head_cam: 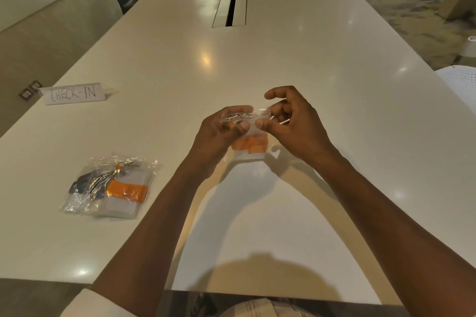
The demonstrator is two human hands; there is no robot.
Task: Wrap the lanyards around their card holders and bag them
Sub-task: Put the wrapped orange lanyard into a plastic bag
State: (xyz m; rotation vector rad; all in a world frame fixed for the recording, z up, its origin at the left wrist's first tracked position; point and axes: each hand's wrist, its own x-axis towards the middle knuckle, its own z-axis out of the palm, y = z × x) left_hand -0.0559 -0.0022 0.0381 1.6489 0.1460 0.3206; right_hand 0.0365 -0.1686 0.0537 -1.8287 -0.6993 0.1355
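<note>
Clear plastic bag (253, 128) with orange lanyard (251, 146) inside, pinched at its top edge by my left hand (221, 134) and right hand (293, 123), above the table (257, 64).

Glossy white surface (296, 64) open ahead, right; obstacles left: filled clear plastic bag (109, 185), handwritten white paper sign (73, 93); metal cable slot (231, 5) far centre

Both hands (224, 127) (291, 121) pinch clear bag (253, 131) top, orange lanyard (251, 145) inside
</note>
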